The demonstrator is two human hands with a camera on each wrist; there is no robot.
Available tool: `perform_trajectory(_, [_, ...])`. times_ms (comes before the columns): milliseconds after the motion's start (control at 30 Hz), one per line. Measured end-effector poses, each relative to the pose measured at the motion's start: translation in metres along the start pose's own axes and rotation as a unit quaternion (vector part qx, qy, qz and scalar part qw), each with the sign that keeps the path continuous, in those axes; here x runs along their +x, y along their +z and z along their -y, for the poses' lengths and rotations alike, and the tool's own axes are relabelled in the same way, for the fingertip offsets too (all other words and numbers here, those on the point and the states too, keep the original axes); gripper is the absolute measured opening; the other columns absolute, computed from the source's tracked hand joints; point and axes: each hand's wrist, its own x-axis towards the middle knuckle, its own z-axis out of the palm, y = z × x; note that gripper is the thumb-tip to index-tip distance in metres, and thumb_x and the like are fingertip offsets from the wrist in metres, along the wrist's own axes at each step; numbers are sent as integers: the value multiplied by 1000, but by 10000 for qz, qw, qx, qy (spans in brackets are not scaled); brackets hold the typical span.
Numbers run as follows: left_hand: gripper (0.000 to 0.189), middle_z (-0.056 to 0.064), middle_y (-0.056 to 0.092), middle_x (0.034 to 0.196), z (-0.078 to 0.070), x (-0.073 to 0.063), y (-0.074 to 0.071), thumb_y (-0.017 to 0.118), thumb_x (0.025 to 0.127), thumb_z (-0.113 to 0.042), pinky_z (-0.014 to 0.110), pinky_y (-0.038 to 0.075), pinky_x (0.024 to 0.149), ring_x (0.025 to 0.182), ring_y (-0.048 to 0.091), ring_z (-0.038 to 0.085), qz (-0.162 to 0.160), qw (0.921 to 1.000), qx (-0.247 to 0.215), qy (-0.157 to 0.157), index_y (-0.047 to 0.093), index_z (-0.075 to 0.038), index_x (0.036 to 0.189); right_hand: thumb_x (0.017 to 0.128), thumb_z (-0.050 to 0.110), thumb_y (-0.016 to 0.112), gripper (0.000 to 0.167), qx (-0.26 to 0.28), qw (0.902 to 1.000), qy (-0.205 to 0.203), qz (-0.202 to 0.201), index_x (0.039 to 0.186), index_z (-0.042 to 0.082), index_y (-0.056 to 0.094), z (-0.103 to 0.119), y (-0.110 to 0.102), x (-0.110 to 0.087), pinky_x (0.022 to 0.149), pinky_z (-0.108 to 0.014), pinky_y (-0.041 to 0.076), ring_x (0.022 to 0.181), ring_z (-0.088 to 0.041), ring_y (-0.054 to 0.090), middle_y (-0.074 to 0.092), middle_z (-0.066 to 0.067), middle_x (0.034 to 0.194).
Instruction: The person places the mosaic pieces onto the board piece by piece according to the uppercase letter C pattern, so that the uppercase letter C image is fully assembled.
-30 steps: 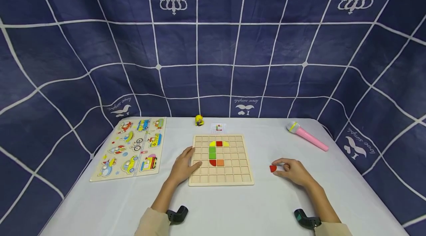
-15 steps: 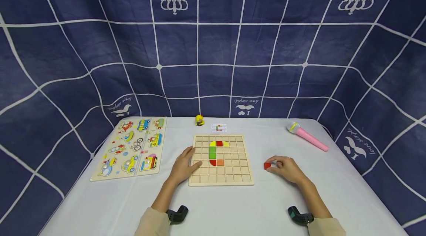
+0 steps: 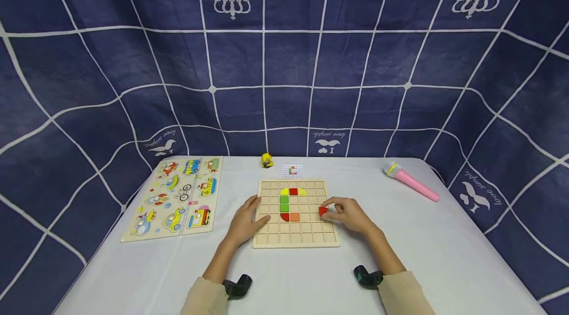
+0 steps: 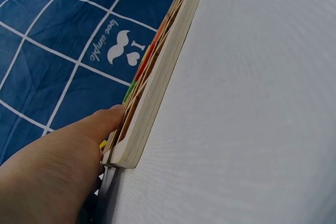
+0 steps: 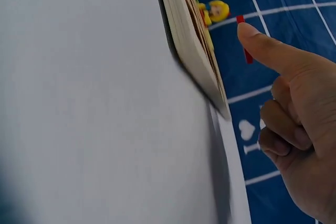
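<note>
A square wooden grid board lies on the table with several coloured tiles set in its cells: yellow, red, green and orange. My left hand rests at the board's left edge, fingers extended and thumb lying over the rim; the left wrist view shows the thumb on that rim. Above the board's right side, my right hand pinches a small red tile between thumb and forefinger. Seen from the right wrist, the tile is edge-on and apart from the board, the other fingers curled toward the palm.
A small pattern card lies just behind the board, near a yellow-haired figurine. To the left is a vehicle picture puzzle. A pink toy microphone lies back right. Blue checked cloth hangs behind the table.
My right hand has carried the red tile leftward from the white table to above the board's right side. The left hand and the tiles on the board have stayed in place.
</note>
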Motion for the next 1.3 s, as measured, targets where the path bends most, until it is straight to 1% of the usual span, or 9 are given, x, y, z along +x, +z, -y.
perform_trajectory(100, [71,13,33,145,0,0,1,65,84,-40,52,28,103,130,32,37,28,10000,4,-9,39,-2,139,77,32,74,24,118,9997,-84,200,97,19,70,8,11,8,43,-20,24,47,-2,25,29,10,52])
perform_trajectory(267, [71,13,34,144,0,1,1,65,84,-40,52,28,103,130,32,37,9,10000,28,-3,40,-2,139,78,31,73,21,179,9987,-34,485,96,20,70,14,27,17,44,-19,25,46,-2,27,31,10,51])
perform_trajectory(400, [71,14,34,144,-1,1,1,65,84,-39,51,28,103,130,32,37,24,10000,62,-7,40,-2,139,78,30,74,20,129,9979,-36,632,95,20,70,15,34,20,44,-20,25,46,-3,27,32,9,51])
perform_trajectory(533, [71,14,34,144,-2,0,0,65,84,-39,51,28,103,129,32,37,40,10000,73,-27,40,-1,139,79,27,73,18,85,9973,-89,731,95,22,70,16,38,21,45,-19,24,46,-3,27,33,9,51])
perform_trajectory(767, [71,15,34,144,-2,-1,0,65,84,-39,52,29,103,129,33,38,-4,9999,109,22,40,0,138,79,25,74,17,-31,9977,-144,663,95,21,70,17,39,22,45,-19,24,46,-3,27,32,10,50])
perform_trajectory(933, [70,16,35,143,0,0,0,65,84,-38,52,29,102,128,34,39,-53,9999,88,90,40,0,138,78,27,74,18,-59,9981,-71,610,95,22,70,15,40,23,44,-19,24,46,-3,27,32,11,50])
perform_trajectory(1100, [70,15,34,144,-1,0,1,65,84,-38,52,29,102,128,34,39,-55,10000,60,55,40,-1,138,78,29,74,19,-48,9985,-29,537,96,22,70,14,40,22,45,-19,24,46,-3,27,32,11,50])
perform_trajectory(1300, [71,15,34,144,-2,0,1,65,84,-39,52,29,103,129,33,38,17,10000,-9,31,40,-1,138,78,29,74,22,39,9991,133,403,98,19,70,14,32,17,44,-20,25,46,-4,28,33,9,50])
